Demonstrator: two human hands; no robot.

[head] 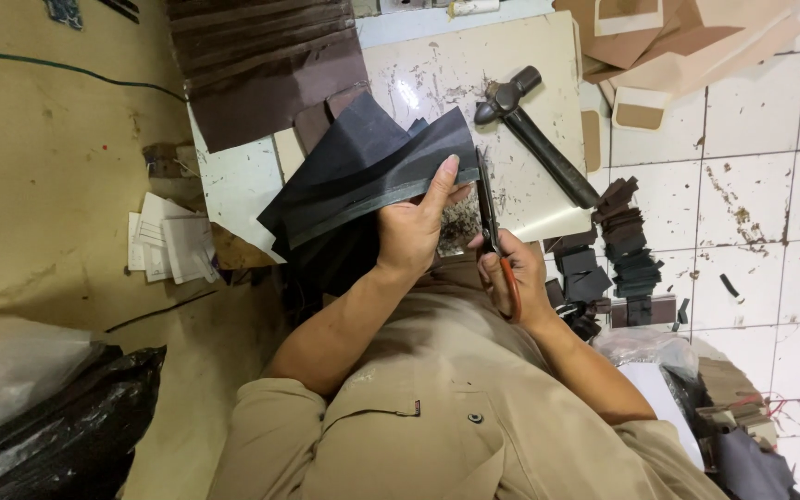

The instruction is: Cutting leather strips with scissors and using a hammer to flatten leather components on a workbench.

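Observation:
My left hand (411, 233) grips a fanned stack of black leather-like sheets (363, 171) by its near edge, thumb on top, holding it over a worn white work board (474, 65). My right hand (511, 273) is closed on a pair of scissors (490, 211) with red handles. The dark blades point away from me, just right of the stack's edge. Whether the blades touch the sheets I cannot tell.
A black hammer (534, 134) lies on the board's right part. Dark brown sheets (261, 65) lie at the far left of the board. A pile of small black cut pieces (624, 250) sits on the tiled floor (770, 185). Tan pieces (678, 32), white papers (168, 245) and black bags (57, 435) lie around.

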